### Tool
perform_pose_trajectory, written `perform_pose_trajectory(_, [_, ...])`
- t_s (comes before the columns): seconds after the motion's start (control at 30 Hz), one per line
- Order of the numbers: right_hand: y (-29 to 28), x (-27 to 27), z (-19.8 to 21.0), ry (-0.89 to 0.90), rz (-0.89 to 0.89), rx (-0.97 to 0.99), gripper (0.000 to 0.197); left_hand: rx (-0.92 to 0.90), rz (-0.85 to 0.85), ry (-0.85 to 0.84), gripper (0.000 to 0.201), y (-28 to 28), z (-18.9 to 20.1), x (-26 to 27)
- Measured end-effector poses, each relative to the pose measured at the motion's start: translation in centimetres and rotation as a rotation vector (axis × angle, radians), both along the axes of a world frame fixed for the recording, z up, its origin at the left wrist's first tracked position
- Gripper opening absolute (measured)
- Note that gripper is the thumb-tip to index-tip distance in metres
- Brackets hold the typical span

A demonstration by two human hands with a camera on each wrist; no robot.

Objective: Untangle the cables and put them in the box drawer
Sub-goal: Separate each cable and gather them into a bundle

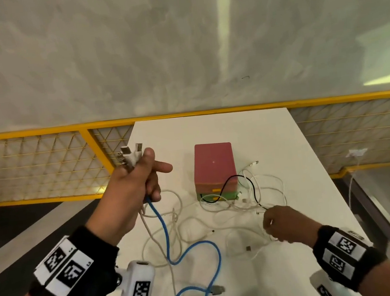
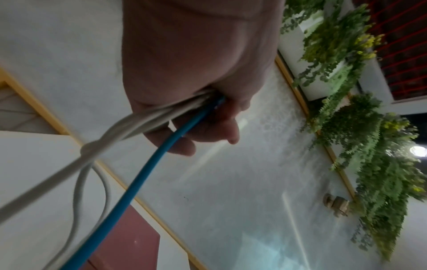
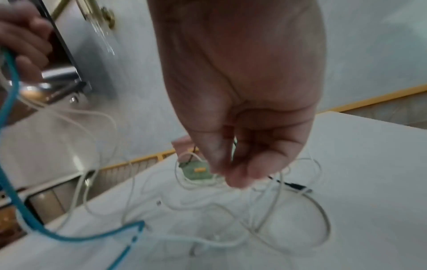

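Note:
My left hand (image 1: 148,178) is raised over the table's left side and grips a bundle of cable ends. White plugs (image 1: 131,155) stick up out of the fist. A blue cable (image 1: 165,237) and white leads hang from the left hand (image 2: 208,117) down to the table. The blue cable (image 2: 148,169) runs beside a knot in the white leads (image 2: 90,148). Loose white cables (image 1: 234,219) lie tangled in front of the pink box (image 1: 213,165) with its green drawer (image 1: 229,195). My right hand (image 1: 272,222) is low on the tangle, thumb and fingers (image 3: 219,164) pinching the black cable (image 1: 227,183) near its plug (image 3: 295,186).
The white table (image 1: 211,126) ends at a yellow mesh railing (image 1: 43,161) behind and drops off on both sides. A white lead hangs from a wall socket (image 1: 358,152) at the right. The blue cable's plug (image 1: 217,290) lies near the front edge.

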State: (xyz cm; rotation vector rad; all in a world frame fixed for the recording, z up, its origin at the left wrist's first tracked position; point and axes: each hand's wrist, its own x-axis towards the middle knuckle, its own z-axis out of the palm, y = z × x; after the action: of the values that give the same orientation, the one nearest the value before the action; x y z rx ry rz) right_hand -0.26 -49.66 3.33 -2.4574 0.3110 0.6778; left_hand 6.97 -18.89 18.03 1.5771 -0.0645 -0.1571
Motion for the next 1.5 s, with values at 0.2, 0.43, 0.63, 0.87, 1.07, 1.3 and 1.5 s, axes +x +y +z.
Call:
perform_pose_trajectory(0.2, [2.0,-1.6,-5.6,-0.034,0.319,-0.395,0.035,-0.092,-0.057,0.073,0.049,-0.6,-0.7,-0.1])
perform_pose_trajectory(0.43, [3.3,-0.7,-5.4,-0.211,0.242,-0.24,0.021,-0.089,-0.132,0.067,0.043,-2.2,-1.0,-0.3])
perform_pose_trajectory(0.63, [3.7,3.4,6.3,-0.444,0.005,0.154,0.04,-0.056,-0.171,0.084,0.038,-3.9,-1.2,0.1])
perform_pose_trajectory(0.87, [5.8,4.5,13.4,-0.722,-0.202,0.468,0.021,-0.05,-0.23,0.071,0.034,-7.0,-1.2,0.2])
perform_pose_trajectory(1.07, [8.2,3.6,15.4,-0.881,-0.065,0.267,0.027,-0.175,-0.382,0.093,0.032,-9.3,-1.0,-1.3])
perform_pose_trajectory(1.3, [9.8,2.6,15.4,-0.829,0.068,0.431,0.038,-0.376,-0.198,0.059,0.033,-9.4,-1.7,-0.5])
perform_pose_trajectory(1.5, [8.1,2.3,12.8,-0.532,-0.378,0.686,0.03,-0.384,-0.15,0.1,0.038,-8.3,-1.0,1.0])
